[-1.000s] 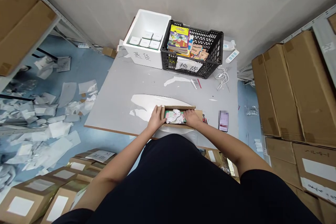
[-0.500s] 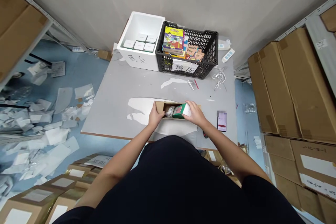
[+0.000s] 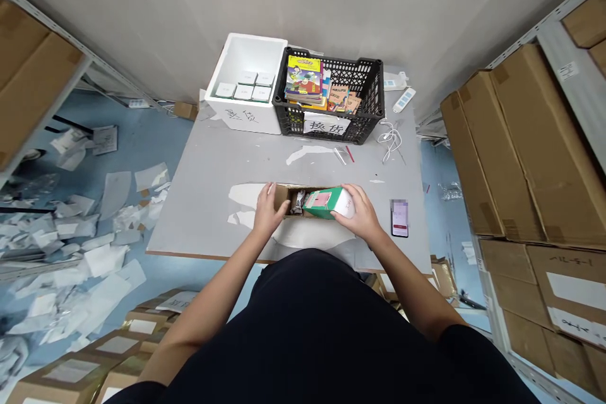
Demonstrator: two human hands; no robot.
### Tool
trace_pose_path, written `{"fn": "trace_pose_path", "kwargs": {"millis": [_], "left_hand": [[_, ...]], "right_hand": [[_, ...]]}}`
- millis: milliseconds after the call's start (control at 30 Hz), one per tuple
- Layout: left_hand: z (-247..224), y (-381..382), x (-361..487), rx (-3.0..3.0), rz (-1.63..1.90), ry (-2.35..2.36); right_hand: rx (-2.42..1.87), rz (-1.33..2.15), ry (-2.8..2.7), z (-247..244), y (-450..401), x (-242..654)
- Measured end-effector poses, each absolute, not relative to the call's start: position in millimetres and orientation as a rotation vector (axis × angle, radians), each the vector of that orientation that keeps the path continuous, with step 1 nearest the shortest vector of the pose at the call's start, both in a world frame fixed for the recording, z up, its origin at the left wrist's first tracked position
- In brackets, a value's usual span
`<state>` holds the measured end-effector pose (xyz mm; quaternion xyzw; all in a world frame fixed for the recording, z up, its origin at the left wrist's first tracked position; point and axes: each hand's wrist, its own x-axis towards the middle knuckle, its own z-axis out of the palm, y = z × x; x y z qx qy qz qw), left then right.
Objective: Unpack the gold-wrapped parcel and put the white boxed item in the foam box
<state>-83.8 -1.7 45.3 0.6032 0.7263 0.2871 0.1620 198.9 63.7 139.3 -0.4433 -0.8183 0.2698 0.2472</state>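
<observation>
Green box flatter in carton

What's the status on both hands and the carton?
Left hand on the carton rim. Right hand holding the green-and-white box over the carton's open top. Crumpled wrapping in the carton, beside the box.

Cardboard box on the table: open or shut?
Open: the top of the cardboard box is uncovered, a wrapped item shows inside, and the right hand holds a green-and-white carton across its right end.

Right hand — green-white box
</observation>
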Motion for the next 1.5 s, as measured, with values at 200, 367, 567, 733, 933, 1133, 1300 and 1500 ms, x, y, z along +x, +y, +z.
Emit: {"fn": "trace_pose_path", "kwargs": {"millis": [200,367,567,733,933,1133,1300,1500], "left_hand": [[105,-20,-20,2.161,0.744,1.536],[107,-35,7,2.054,1.025,1.682],[112,-68,-22,1.696,1.086,1.602],[103,-92,-43,1.595,0.907,1.531],[49,-108,-51,1.661,0.757,1.524],[-11,-115,-46,1.432,0.728,1.524],[-21,-112,-50,1.371,0.715,1.460],[-19,-112,-52,1.398,0.647,1.456]], "right_hand": [[-1.279,0.692,-2.117,181,41,179],[-1.386,0.800,-2.028,208,19,159],[-1.002,1.079,-2.421,215,10,171],[-0.831,1.028,-2.646,179,-3,170],[-0.894,0.794,-2.757,104,-37,156],[-1.044,0.702,-2.818,48,-51,147],[-1.088,0.681,-2.836,39,-48,146],[-1.034,0.716,-2.763,46,-44,150]]}}
